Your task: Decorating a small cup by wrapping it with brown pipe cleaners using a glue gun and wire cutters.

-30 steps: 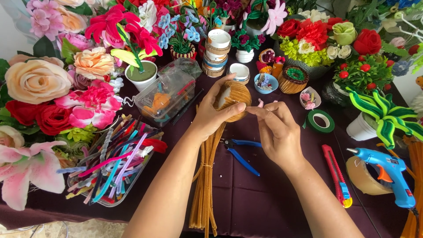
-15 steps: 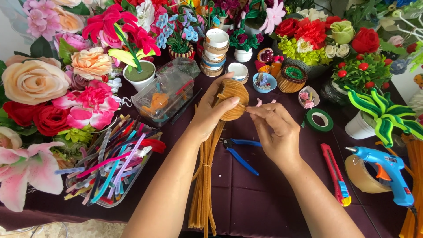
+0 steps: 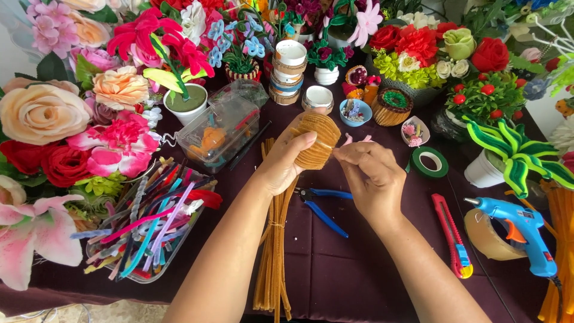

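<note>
Hands met over the middle of the table (image 3: 335,263), which was covered in a dark purple cloth. From the head camera, the left hand (image 3: 286,160) was curled around a tan coiled disc (image 3: 315,140) of fuzzy wire, thumb across its front and fingers behind, holding it tilted on edge above the cloth. The right hand (image 3: 372,179) was closed in a pinch, fingertips pressed together at the right rim of the disc, touching it.

Below the hands a bundle of tan fuzzy wire stems (image 3: 273,239) lay on the cloth, running toward the near edge. Blue-handled pliers (image 3: 323,206) rested just beside the bundle, under the right wrist. A red utility knife (image 3: 452,236) lay nearer the right edge, with a blue glue gun (image 3: 519,230) beyond it, set over a roll of brown tape (image 3: 485,239). A green tape roll (image 3: 429,161) sat just right of the right hand.

Toward the left edge, a clear tray of mixed coloured stems (image 3: 149,224) stood near the left forearm, and a clear plastic box (image 3: 218,131) sat behind it. Artificial flowers (image 3: 78,113) crowded the far and left edges.
</note>
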